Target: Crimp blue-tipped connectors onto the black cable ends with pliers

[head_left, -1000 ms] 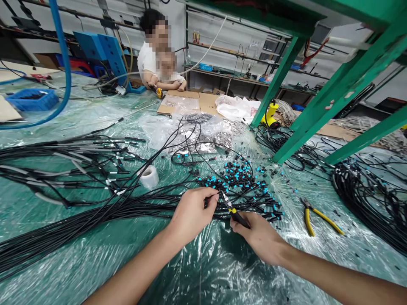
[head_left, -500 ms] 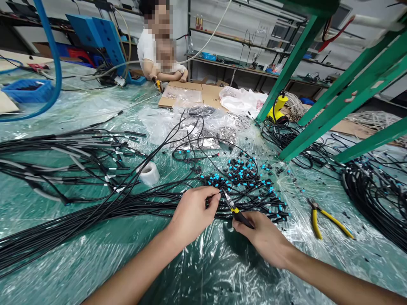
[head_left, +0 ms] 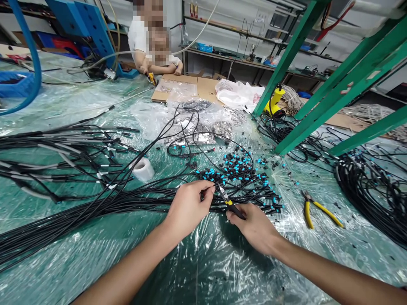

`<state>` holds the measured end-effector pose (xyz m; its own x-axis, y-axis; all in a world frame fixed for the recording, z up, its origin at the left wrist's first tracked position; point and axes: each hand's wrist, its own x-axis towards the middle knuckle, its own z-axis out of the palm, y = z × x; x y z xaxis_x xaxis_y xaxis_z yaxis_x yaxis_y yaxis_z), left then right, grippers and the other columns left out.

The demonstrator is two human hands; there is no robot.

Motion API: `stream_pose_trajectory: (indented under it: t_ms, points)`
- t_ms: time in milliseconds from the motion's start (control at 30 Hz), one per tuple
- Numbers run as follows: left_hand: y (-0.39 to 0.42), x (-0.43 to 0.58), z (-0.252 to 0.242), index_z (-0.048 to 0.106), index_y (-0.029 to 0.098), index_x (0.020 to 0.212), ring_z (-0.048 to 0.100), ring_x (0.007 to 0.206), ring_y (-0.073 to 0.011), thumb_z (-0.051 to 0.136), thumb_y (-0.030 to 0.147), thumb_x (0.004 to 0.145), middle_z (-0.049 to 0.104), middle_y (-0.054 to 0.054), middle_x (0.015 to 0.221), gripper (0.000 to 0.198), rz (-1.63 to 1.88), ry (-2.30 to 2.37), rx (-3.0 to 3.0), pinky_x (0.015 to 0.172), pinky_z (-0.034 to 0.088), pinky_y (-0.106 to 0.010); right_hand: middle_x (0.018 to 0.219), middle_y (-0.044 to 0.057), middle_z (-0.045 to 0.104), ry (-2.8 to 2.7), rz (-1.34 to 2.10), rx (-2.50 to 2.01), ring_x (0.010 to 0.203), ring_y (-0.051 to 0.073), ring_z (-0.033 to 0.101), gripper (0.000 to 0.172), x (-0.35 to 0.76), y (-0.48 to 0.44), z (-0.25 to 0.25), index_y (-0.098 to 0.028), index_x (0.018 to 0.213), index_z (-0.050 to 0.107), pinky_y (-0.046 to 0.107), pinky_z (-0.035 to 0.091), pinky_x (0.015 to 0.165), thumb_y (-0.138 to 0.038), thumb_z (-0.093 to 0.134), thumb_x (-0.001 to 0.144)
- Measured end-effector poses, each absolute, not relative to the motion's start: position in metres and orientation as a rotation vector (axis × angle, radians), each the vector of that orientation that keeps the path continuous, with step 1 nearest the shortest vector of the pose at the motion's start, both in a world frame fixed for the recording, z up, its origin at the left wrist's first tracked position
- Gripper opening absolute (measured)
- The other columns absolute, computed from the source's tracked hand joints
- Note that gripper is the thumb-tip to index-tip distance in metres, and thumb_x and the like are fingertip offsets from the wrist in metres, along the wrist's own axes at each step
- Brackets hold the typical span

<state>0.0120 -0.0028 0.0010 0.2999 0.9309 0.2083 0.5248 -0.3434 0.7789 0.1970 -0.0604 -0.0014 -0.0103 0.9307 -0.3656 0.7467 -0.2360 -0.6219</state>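
Black thin cable [head_left: 203, 195] pinched in our left hand [head_left: 187, 207] could get nicked if the small yellow-banded cutters [head_left: 229, 203] our right hand [head_left: 256, 228] grips slip.

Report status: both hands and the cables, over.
Left hand pinching one of black cables. Right hand gripping small tool, tip at cable. Yellow pliers lying aside.

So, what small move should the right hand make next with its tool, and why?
Probably ease the tool slightly left, tip onto the cable end pinched by the left hand. The right hand holds the tool aimed at that pinch, very near, though contact is too small to tell.
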Motion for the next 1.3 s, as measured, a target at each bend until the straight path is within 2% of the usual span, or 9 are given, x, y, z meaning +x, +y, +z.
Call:
stream_pose_trajectory:
  t_ms: [233,467,633,700,833,933,1000,1067,1300]
  points:
    - [-0.002,0.012,0.000,0.073,0.020,0.091,0.056,0.051,-0.0139,0.055,0.023,0.088,0.075,-0.001,0.080,0.019,0.868,1.318,1.942,0.049,0.039,-0.025,0.054,-0.004,0.047,-1.768,0.997,-2.038,0.051,0.010,0.035,0.033,0.193,-0.063,0.000,-0.019,0.059,0.048,0.025,0.021,0.052,-0.036,0.047,0.087]
    - [-0.001,0.011,-0.001,0.072,0.020,0.089,0.056,0.053,-0.0145,0.055,0.025,0.087,0.073,0.000,0.079,0.018,0.882,1.288,1.914,0.053,0.040,-0.026,0.052,-0.005,0.043,-1.770,0.943,-2.036,0.050,0.011,0.033,0.034,0.193,-0.063,-0.004,-0.020,0.058,0.047,0.025,0.020,0.051,-0.037,0.049,0.087]
    - [0.006,0.004,0.003,0.069,0.018,0.090,0.060,0.070,-0.0163,0.057,0.031,0.087,0.069,-0.002,0.081,0.018,1.010,1.161,1.667,0.063,0.043,-0.025,0.054,-0.005,0.043,-1.805,0.951,-1.977,0.052,0.010,0.036,0.036,0.195,-0.066,-0.005,-0.019,0.060,0.046,0.024,0.023,0.052,-0.042,0.049,0.089]
    - [0.008,0.001,0.007,0.068,0.017,0.091,0.054,0.062,-0.0130,0.060,0.035,0.086,0.062,0.001,0.070,0.020,1.072,1.085,1.487,0.057,0.040,-0.022,0.056,-0.004,0.045,-1.824,0.916,-1.955,0.054,0.012,0.039,0.038,0.194,-0.069,-0.002,-0.019,0.061,0.047,0.024,0.025,0.053,-0.044,0.049,0.089]
    - [0.010,-0.004,0.017,0.067,0.018,0.100,0.029,0.043,-0.0065,0.061,0.042,0.087,0.038,0.009,0.053,0.029,1.108,0.935,1.165,0.042,0.021,-0.019,0.072,0.000,0.056,-1.878,0.812,-1.864,0.070,0.016,0.050,0.032,0.191,-0.072,0.012,-0.020,0.071,0.053,0.026,0.035,0.062,-0.045,0.050,0.091]
    - [0.011,-0.007,0.018,0.069,0.018,0.098,0.041,0.052,-0.0068,0.063,0.038,0.087,0.052,0.005,0.062,0.023,1.195,0.843,1.103,0.050,0.033,-0.017,0.087,0.002,0.060,-1.897,0.766,-1.739,0.080,0.019,0.055,0.026,0.187,-0.062,0.026,-0.022,0.087,0.057,0.030,0.041,0.073,-0.045,0.047,0.093]
    - [0.013,-0.008,0.016,0.071,0.020,0.095,0.054,0.071,-0.0092,0.068,0.033,0.084,0.063,0.001,0.079,0.017,1.285,0.815,1.106,0.068,0.042,-0.018,0.095,0.003,0.060,-1.884,0.731,-1.680,0.088,0.020,0.057,0.026,0.184,-0.050,0.031,-0.023,0.097,0.056,0.032,0.043,0.080,-0.047,0.046,0.094]
    - [0.015,-0.010,0.014,0.073,0.023,0.092,0.057,0.087,-0.0117,0.071,0.029,0.082,0.067,0.000,0.092,0.012,1.358,0.806,1.130,0.082,0.043,-0.020,0.105,0.003,0.059,-1.886,0.678,-1.627,0.097,0.020,0.057,0.027,0.181,-0.036,0.032,-0.024,0.108,0.053,0.034,0.044,0.086,-0.047,0.047,0.094]
    - [0.019,-0.014,0.010,0.076,0.023,0.090,0.063,0.084,-0.0144,0.072,0.024,0.081,0.072,-0.002,0.091,0.010,1.443,0.839,1.165,0.081,0.048,-0.024,0.120,0.003,0.052,-1.939,0.404,-1.548,0.109,0.022,0.054,0.036,0.168,-0.008,0.015,-0.033,0.127,0.045,0.038,0.045,0.094,-0.043,0.050,0.092]
